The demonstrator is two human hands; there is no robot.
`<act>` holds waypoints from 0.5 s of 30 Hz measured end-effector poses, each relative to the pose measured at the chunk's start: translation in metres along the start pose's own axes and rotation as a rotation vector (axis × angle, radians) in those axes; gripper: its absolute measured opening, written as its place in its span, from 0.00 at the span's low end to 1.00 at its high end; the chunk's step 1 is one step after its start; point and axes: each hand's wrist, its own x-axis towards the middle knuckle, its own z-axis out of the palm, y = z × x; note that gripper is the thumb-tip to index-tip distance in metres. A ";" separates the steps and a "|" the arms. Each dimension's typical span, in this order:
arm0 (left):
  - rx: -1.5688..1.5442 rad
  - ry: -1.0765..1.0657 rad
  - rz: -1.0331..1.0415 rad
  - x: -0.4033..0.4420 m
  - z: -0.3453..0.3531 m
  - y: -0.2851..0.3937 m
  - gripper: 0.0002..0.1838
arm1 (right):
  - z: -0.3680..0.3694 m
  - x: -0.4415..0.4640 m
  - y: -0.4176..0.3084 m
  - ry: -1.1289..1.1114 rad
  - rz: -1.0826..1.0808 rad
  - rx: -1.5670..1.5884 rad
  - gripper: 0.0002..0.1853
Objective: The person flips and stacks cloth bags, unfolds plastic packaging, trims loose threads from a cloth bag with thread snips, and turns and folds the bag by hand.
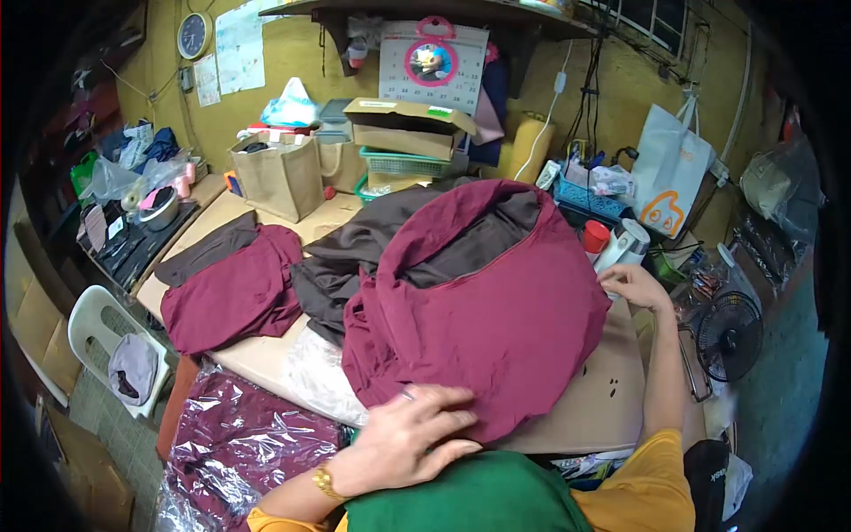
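Observation:
A large maroon garment [510, 332] with a dark grey-brown lining is spread on the table, its wide opening turned toward the far side. My left hand [417, 434] lies on its near edge, fingers stretched out and apart. At the right edge of the cloth, my right hand [636, 285] has bent fingers drawn together, with the fingertips at the fabric. Dark cloth [346, 257] bunches behind and to the left of the garment. Farther left rests a folded maroon and dark piece [235, 293].
Clear plastic covers maroon cloth [257, 434] near my left forearm. At the back stand a paper bag [279, 177], a cardboard box [408, 133] and a green basket [403, 164]. A red cup [595, 236] and a blue basket [592, 191] are beyond my right hand; a black fan [729, 332] stands right.

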 end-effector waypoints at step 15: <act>0.945 -0.185 -0.335 0.009 0.070 -0.170 0.36 | 0.179 0.165 -0.064 0.085 -0.207 -0.588 0.62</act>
